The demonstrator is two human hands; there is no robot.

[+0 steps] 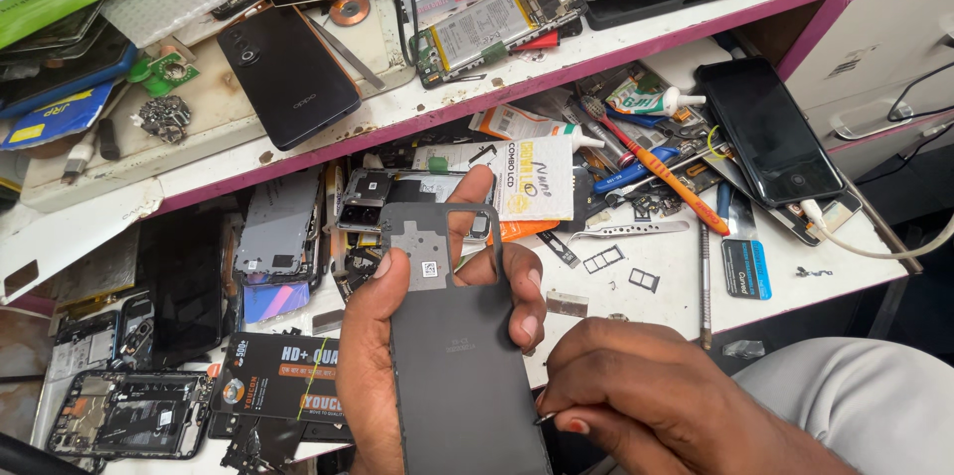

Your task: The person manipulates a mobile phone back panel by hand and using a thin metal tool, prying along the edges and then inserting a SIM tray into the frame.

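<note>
My left hand (383, 356) holds a dark grey phone back cover (457, 336) upright, inner side facing me, with the camera cut-out at its top. The thumb lies on its left edge and the fingers wrap round its right edge. My right hand (656, 400) is closed low at the right, pinching a thin metal tool tip (544, 418) that touches the cover's right edge. Behind the cover lies an opened phone frame (373, 199) on the white bench (676, 276).
A raised shelf with a pink edge (517, 87) carries a black phone (288, 73), an opened phone with its battery showing (497, 23) and boxes. On the bench lie a black phone (770, 127), an orange-handled screwdriver (676, 182), tweezers (631, 230), SIM trays, and stripped phone frames (129, 410).
</note>
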